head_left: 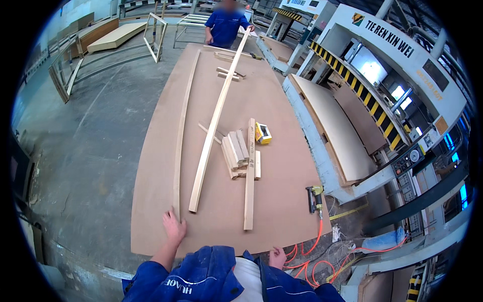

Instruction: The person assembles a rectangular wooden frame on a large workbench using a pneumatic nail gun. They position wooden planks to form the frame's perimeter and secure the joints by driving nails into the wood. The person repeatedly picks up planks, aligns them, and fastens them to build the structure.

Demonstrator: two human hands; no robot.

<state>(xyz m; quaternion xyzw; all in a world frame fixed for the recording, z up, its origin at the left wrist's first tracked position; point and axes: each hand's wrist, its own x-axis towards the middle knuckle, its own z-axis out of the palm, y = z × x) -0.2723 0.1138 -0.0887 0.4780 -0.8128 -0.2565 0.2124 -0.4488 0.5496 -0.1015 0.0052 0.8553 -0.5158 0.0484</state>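
A long thin wooden strip runs along the left side of a large brown panel. At its near end, my left hand is closed around the strip, with thumb and fingers on either side. My right hand hangs by the panel's near edge, fingers curled, and nothing shows in it. A second long wooden strip slants across the panel. At its far end, another person's hand touches it. A shorter wooden bar lies right of it, beside a pile of short wooden blocks.
A yellow box stands beside the blocks. A nail gun with an orange hose lies at the panel's right edge. A large press flanks the right side. Wooden frames stand at the far left. A co-worker is opposite.
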